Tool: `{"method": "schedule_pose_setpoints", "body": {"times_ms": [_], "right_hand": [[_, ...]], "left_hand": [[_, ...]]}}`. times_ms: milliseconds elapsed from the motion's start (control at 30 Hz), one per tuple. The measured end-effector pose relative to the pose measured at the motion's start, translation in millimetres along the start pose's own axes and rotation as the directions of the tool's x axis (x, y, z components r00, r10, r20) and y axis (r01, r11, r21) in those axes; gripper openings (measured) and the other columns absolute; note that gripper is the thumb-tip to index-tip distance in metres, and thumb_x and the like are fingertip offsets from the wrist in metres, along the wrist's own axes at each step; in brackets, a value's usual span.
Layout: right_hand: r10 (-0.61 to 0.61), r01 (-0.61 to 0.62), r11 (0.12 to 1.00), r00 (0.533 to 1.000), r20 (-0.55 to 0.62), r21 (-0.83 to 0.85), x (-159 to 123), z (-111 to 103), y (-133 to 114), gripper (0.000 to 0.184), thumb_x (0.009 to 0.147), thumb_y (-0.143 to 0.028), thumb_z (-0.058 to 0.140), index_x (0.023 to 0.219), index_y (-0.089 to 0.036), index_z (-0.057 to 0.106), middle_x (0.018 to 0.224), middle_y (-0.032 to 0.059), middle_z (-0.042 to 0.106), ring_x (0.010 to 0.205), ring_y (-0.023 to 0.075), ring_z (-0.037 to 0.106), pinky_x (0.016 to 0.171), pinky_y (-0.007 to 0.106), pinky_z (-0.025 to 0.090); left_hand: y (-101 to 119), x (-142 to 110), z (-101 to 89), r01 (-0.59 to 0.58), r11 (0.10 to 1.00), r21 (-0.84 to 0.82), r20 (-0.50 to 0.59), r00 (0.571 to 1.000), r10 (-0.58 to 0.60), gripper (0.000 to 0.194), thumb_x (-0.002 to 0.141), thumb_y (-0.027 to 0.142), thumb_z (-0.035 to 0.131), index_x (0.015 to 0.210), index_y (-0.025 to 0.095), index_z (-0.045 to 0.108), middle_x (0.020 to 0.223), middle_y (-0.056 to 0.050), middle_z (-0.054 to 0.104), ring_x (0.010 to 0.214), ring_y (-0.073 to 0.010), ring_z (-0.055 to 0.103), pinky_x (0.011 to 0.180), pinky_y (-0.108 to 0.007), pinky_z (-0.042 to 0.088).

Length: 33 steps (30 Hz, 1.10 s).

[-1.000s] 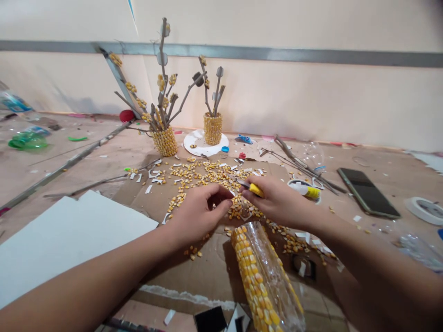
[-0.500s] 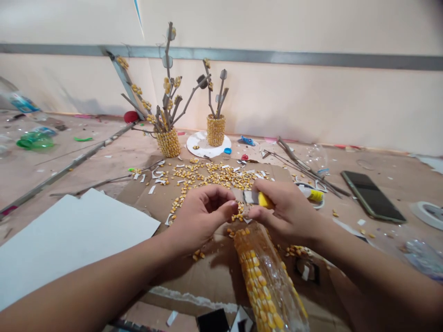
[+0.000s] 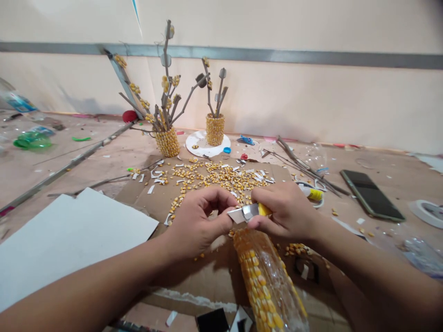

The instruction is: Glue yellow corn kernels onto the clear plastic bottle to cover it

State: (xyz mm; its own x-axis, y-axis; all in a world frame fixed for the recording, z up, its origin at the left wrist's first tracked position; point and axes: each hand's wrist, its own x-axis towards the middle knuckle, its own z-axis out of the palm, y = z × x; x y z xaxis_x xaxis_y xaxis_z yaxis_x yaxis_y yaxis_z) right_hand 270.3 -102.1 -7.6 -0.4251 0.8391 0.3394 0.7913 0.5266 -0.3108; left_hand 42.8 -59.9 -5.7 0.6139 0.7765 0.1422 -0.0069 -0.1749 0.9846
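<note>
My right hand [image 3: 285, 207] grips a yellow-handled utility knife [image 3: 249, 213], its short wide blade pointing left. The blade lies at the fingertips of my left hand [image 3: 204, 219], whose thumb and index finger are pinched together. Whatever small piece they hold is mostly hidden. Just below the hands, a clear plastic bottle [image 3: 277, 276] lies on its side, partly covered with rows of corn kernels and brownish glue at its far end. Loose corn kernels [image 3: 221, 177] are scattered over the cardboard [image 3: 138, 198] beyond my hands.
Behind stand two kernel-covered pots [image 3: 168, 143] with twigs, one on a white disc [image 3: 200, 145]. White board [image 3: 69, 235] lies left. On the right are a phone [image 3: 372, 193], a glue tube [image 3: 311, 192], a tape roll [image 3: 429, 212] and sticks [image 3: 308, 166]. Paper scraps are strewn about.
The knife blade has turned and come down left to my left fingertips; before, it was raised and apart from them. My left thumb and index finger have drawn closer to it. The bottle stays put.
</note>
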Motion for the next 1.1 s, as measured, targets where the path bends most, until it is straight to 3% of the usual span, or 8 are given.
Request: {"method": "schedule_pose_setpoints", "body": {"times_ms": [533, 600, 733, 833, 933, 1000, 1100], "right_hand": [[-0.134, 0.12, 0.989, 0.973, -0.189, -0.085, -2, 3, -2, 0.069, 0.104, -0.078, 0.029, 0.067, -0.022, 0.044, 0.057, -0.0016, 0.047, 0.051, 0.0114, 0.034, 0.053, 0.03, 0.019], [-0.098, 0.088, 0.995, 0.967, -0.234, -0.055, -2, 3, 0, 0.069, 0.104, -0.079, 0.03, 0.067, -0.022, 0.044, 0.056, -0.0023, 0.046, 0.049, 0.0113, 0.035, 0.052, 0.029, 0.02], [0.095, -0.078, 0.995, 0.917, -0.388, 0.058, -1, -3, 12, 0.067, 0.104, -0.079, 0.032, 0.065, -0.024, 0.04, 0.052, -0.0052, 0.038, 0.046, 0.011, 0.032, 0.05, 0.029, 0.022], [0.143, -0.098, 0.986, 0.911, -0.388, 0.134, 0, -10, 13, 0.064, 0.101, -0.078, 0.043, 0.066, -0.025, 0.04, 0.055, -0.005, 0.041, 0.05, 0.0118, 0.034, 0.052, 0.03, 0.027], [0.093, -0.003, 0.957, 0.95, -0.298, 0.29, 0, -15, 4, 0.033, 0.1, -0.047, 0.067, 0.081, -0.023, 0.057, 0.064, -0.0054, 0.051, 0.055, 0.0112, 0.043, 0.054, 0.027, 0.034], [-0.001, 0.094, 0.914, 0.973, -0.231, 0.394, -1, -16, -4, 0.006, 0.095, -0.021, 0.07, 0.099, -0.023, 0.065, 0.079, -0.0028, 0.064, 0.064, 0.0112, 0.055, 0.061, 0.025, 0.042], [-0.138, 0.198, 0.858, 0.978, -0.158, 0.474, -2, -16, -13, 0.032, 0.087, -0.002, 0.061, 0.111, -0.022, 0.07, 0.101, 0.0041, 0.073, 0.085, 0.0143, 0.066, 0.074, 0.027, 0.051]], "left_hand": [[3, 1, -1.1, 0.014, 0.994, -0.105, 0.043, 0.999, -0.01, 0.013, 0.08, 0.021, 0.08, 0.079, 0.015, 0.069, 0.07, 0.001, 0.065, 0.059, -0.0084, 0.051, 0.055, -0.02, 0.039], [5, -2, -0.1, -0.004, 0.994, -0.107, 0.058, 0.998, 0.01, 0.011, 0.079, 0.019, 0.079, 0.078, 0.015, 0.069, 0.068, 0.001, 0.064, 0.059, -0.0087, 0.051, 0.054, -0.021, 0.039], [6, -6, 3.2, 0.014, 0.992, -0.123, 0.141, 0.99, 0.004, 0.009, 0.082, 0.02, 0.075, 0.078, 0.015, 0.069, 0.069, -0.001, 0.064, 0.061, -0.0106, 0.054, 0.056, -0.022, 0.043], [3, -5, 2.3, 0.079, 0.989, -0.122, 0.116, 0.991, -0.064, 0.012, 0.084, 0.024, 0.076, 0.081, 0.015, 0.069, 0.07, -0.001, 0.065, 0.06, -0.0104, 0.054, 0.055, -0.022, 0.043], [-1, -1, -0.5, 0.114, 0.988, -0.1, 0.097, 0.99, -0.104, 0.014, 0.084, 0.026, 0.078, 0.083, 0.014, 0.07, 0.071, -0.001, 0.066, 0.061, -0.01, 0.054, 0.056, -0.022, 0.043], [-1, 1, -1.4, 0.123, 0.989, -0.083, 0.115, 0.987, -0.113, 0.015, 0.085, 0.026, 0.078, 0.081, 0.014, 0.07, 0.069, 0.0, 0.064, 0.061, -0.0095, 0.053, 0.057, -0.021, 0.042], [0, 2, -0.8, 0.154, 0.986, -0.069, 0.142, 0.979, -0.143, 0.015, 0.081, 0.024, 0.081, 0.08, 0.013, 0.071, 0.067, 0.002, 0.061, 0.061, -0.0088, 0.05, 0.057, -0.021, 0.039]]}}
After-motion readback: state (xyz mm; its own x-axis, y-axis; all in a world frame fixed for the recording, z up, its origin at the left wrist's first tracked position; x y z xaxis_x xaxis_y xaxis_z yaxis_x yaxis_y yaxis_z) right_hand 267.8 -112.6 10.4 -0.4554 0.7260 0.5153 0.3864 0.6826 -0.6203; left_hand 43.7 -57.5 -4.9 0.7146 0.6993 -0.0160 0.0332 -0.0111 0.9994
